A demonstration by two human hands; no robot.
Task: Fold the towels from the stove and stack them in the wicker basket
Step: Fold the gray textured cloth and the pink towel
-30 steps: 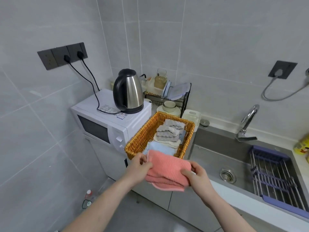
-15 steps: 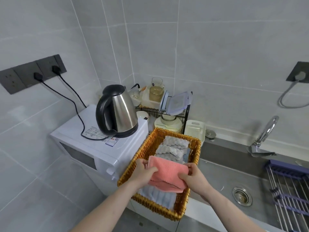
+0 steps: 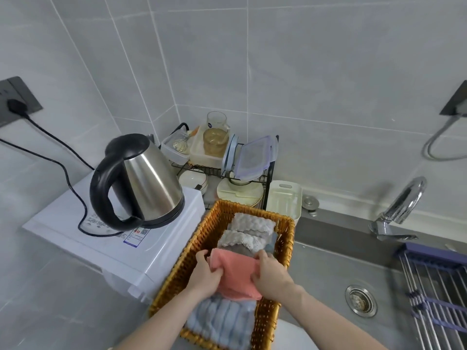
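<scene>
A folded pink towel (image 3: 235,276) is held low inside the wicker basket (image 3: 192,253), over a pale blue towel (image 3: 222,322) at the near end. My left hand (image 3: 206,274) grips its left edge and my right hand (image 3: 271,275) grips its right edge. Grey and white folded towels (image 3: 249,231) fill the far half of the basket. The stove is out of view.
A steel kettle (image 3: 141,183) stands on the white microwave (image 3: 101,238) just left of the basket. Behind it is a dish rack (image 3: 227,168) with containers. To the right lie the steel sink (image 3: 336,271), its tap (image 3: 399,210) and a purple drainer (image 3: 439,289).
Both hands have carried the pink towel forward and down, from in front of the basket to inside it. The view has moved closer to the basket.
</scene>
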